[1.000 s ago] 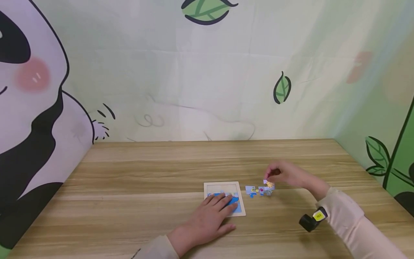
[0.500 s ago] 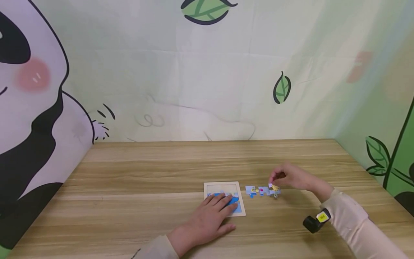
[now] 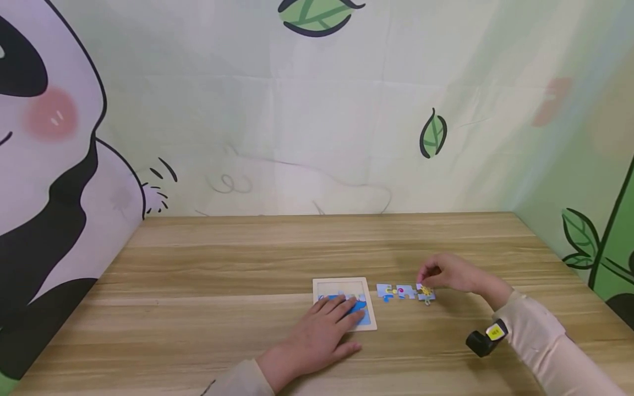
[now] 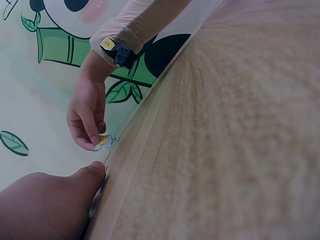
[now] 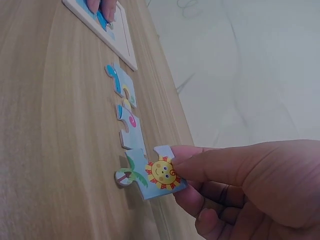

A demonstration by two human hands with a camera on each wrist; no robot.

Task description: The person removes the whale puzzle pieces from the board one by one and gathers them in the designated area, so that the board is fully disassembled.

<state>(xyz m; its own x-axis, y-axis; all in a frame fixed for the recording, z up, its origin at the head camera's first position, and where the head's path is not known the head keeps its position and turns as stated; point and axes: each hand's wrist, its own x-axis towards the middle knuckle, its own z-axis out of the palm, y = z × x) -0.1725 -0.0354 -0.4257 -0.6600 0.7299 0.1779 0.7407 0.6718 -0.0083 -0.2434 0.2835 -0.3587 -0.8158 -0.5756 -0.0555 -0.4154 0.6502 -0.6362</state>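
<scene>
My right hand (image 3: 453, 273) pinches a jigsaw piece (image 5: 156, 172) with a smiling sun and a palm tree printed on it. In the right wrist view the thumb lies on its face and the piece is tilted close over the table. To its left two light blue jigsaw pieces lie joined in a row, one with a pink swirl (image 5: 131, 126) and one with a dark blue edge (image 5: 120, 82). My left hand (image 3: 317, 335) lies flat with fingers spread over a pale wooden puzzle frame (image 3: 340, 281), hiding part of the blue picture (image 3: 365, 317) inside.
The wood-grain table (image 3: 223, 264) reaches back to a printed wall (image 3: 247, 110) with a panda and leaves. A black wrist camera (image 3: 482, 342) hangs from the right sleeve, low over the table.
My right hand has moved slightly right and down with the sun piece, which now shows apart from the two joined pieces. My left hand stays on the frame.
</scene>
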